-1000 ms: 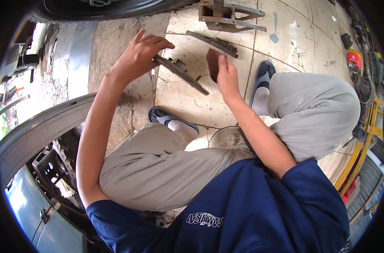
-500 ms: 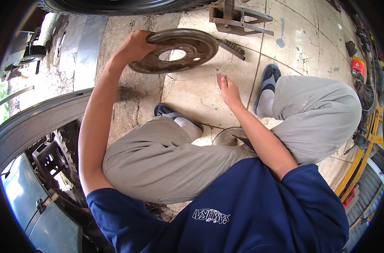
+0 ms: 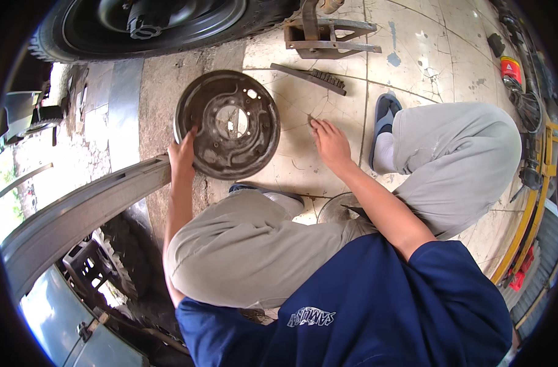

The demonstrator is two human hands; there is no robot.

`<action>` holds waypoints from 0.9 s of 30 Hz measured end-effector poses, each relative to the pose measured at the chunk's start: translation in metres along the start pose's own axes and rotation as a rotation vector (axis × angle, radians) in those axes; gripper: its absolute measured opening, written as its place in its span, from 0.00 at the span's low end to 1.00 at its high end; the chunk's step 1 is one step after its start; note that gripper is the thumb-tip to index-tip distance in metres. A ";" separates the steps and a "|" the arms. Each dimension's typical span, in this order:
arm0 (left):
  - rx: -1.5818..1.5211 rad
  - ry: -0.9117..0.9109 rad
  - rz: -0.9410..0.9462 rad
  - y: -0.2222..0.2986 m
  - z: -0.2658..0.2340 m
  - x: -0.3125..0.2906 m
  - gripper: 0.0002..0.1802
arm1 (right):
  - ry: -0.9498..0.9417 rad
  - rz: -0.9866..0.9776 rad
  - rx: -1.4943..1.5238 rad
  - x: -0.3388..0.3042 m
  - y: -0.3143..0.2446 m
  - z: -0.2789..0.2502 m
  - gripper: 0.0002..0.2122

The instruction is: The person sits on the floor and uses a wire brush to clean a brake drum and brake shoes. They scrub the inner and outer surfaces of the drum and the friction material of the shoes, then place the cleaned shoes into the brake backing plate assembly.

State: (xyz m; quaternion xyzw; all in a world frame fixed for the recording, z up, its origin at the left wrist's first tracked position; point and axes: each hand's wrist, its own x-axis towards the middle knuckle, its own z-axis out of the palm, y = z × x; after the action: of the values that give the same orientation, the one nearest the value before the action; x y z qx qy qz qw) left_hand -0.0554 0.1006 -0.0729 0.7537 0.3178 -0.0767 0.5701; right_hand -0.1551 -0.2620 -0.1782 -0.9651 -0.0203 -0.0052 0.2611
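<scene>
Lowered from upper frame to centre-left, the rusty round plate [image 3: 227,124] stays gripped by the left hand [image 3: 182,156]; the open, empty right hand [image 3: 329,144] reaches floorward, needing a careful pickup.

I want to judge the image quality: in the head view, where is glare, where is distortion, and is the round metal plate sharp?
Head view: daylight blows out the left rim; the pale tiled floor is bright; fisheye bends the grey metal beam; dark vignette rings the frame; the rusty round plate in the left hand is sharp, as is the right hand.
</scene>
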 end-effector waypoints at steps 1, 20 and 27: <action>-0.150 -0.002 -0.027 -0.017 0.003 0.000 0.19 | -0.020 0.030 -0.017 -0.005 0.005 0.004 0.17; -0.135 0.060 -0.265 -0.159 -0.012 0.053 0.20 | -0.099 0.299 0.136 -0.011 0.013 0.006 0.15; -0.065 0.057 -0.251 -0.164 -0.011 0.064 0.19 | -0.125 0.149 -0.061 -0.016 0.022 0.008 0.18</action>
State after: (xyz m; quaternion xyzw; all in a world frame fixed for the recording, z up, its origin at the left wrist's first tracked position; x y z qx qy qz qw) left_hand -0.1008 0.1600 -0.2320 0.6910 0.4280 -0.1155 0.5710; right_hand -0.1703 -0.2775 -0.1960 -0.9699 0.0356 0.0741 0.2294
